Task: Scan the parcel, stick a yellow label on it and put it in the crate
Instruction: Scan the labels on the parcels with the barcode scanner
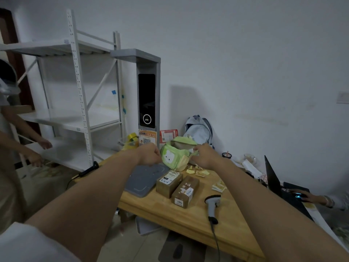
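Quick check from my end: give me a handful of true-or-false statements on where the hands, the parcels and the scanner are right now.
1. Both hands are at the soft green pouch with a white cartoon face. True: the left hand and right hand meet it from either side.
2. The grey handheld barcode scanner is held in the right hand. False: it lies on the wooden table, untouched.
3. Two brown cardboard parcels lie side by side on the table. True.
4. The parcels rest on the flat grey pad. False: they lie beside it, on the wood.
5. The white metal shelving is loaded with boxes. False: its visible shelves hold no boxes.
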